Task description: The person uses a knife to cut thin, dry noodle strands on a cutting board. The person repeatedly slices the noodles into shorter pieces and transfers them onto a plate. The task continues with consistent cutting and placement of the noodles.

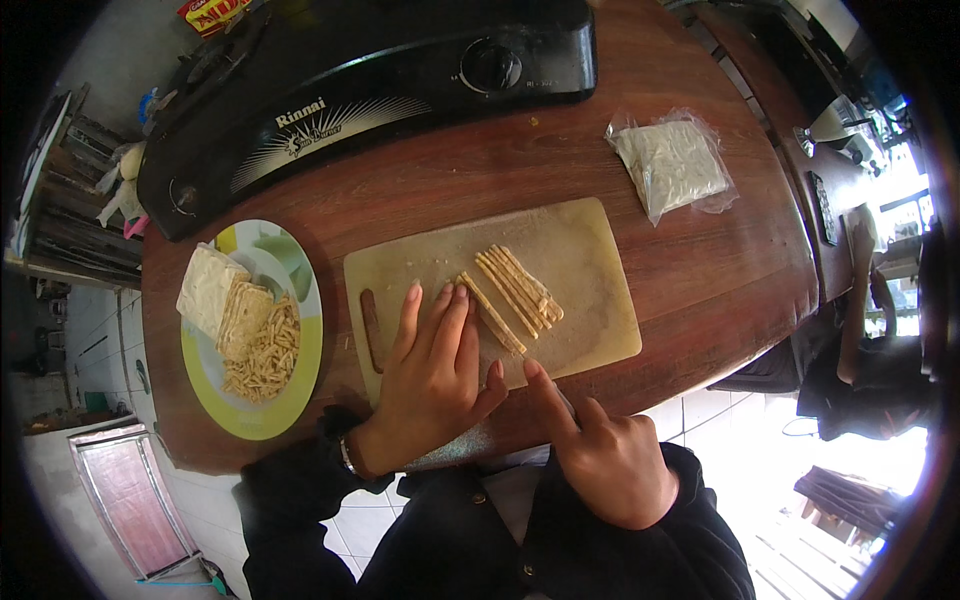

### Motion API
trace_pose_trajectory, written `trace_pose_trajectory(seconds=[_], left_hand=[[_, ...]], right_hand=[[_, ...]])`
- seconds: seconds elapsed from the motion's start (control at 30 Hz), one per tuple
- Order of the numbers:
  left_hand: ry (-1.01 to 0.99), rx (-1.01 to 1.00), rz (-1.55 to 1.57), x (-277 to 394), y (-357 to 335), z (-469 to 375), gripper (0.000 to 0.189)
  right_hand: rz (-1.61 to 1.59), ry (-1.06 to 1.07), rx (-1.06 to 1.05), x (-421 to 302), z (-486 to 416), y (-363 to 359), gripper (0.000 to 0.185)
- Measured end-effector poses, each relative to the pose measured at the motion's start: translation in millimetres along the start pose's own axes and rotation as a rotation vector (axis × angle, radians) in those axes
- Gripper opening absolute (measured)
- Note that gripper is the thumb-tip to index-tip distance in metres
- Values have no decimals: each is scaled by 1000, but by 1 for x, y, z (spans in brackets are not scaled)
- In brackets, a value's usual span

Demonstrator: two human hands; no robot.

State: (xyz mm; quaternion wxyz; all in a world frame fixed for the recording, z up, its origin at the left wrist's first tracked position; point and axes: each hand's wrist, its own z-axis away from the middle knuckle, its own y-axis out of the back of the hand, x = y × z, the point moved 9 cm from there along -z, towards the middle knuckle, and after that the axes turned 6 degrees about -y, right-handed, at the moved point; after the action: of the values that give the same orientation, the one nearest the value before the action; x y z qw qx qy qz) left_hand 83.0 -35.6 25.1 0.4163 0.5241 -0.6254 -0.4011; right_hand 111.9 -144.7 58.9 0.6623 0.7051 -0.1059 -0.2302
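Note:
My left hand [439, 360] lies palm down on a pale plastic cutting board [600, 300], its fingers spread. Its fingertips rest beside a single thin strip of what looks like tempeh [491, 313]. To the right of that strip, several similar strips [517, 289] lie side by side, bunched at their lower ends. My right hand [611, 450] grips a knife [566, 403], index finger stretched forward at the board's near edge. Most of the knife is hidden by the hand. An oval green-and-white plate [201, 405] holds tempeh blocks [214, 289] and a heap of small cut pieces [262, 360].
A black Rinnai gas stove [360, 112] spans the far side of the wooden table [697, 292]. Right of the board lies a plastic-wrapped pale block [675, 161]. Another person's arm [855, 315] shows at the far right, near a remote control [823, 208] on another table.

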Motion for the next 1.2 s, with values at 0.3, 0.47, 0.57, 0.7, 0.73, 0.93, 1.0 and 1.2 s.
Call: trace_pose_trajectory(seconds=[0.3, 0.47, 0.57, 0.7, 0.73, 0.93, 1.0, 1.2], left_hand=[[-7, -21, 38, 2, 0, 2, 59], [-9, -32, 45, 3, -1, 2, 58], [-3, -36, 43, 3, -1, 2, 58], [-1, -46, 32, 4, -1, 1, 59], [0, -46, 34, 4, -1, 1, 59], [-37, -46, -7, 6, 0, 0, 61], [-37, -43, -4, 6, 1, 0, 61], [16, -59, -8, 3, 1, 3, 60]], right_hand=[[-33, -6, -21, -1, 7, -6, 67], [-32, 4, -27, 0, 6, -7, 67], [-42, -2, -28, 3, 6, -5, 67], [-32, 1, -8, 3, 5, -9, 67], [-22, 0, -1, 4, 5, -12, 67], [-50, 19, 66, 6, -2, -25, 67], [-83, 20, 112, 6, -6, -25, 68], [-177, -48, 132, 13, -8, -26, 71]])
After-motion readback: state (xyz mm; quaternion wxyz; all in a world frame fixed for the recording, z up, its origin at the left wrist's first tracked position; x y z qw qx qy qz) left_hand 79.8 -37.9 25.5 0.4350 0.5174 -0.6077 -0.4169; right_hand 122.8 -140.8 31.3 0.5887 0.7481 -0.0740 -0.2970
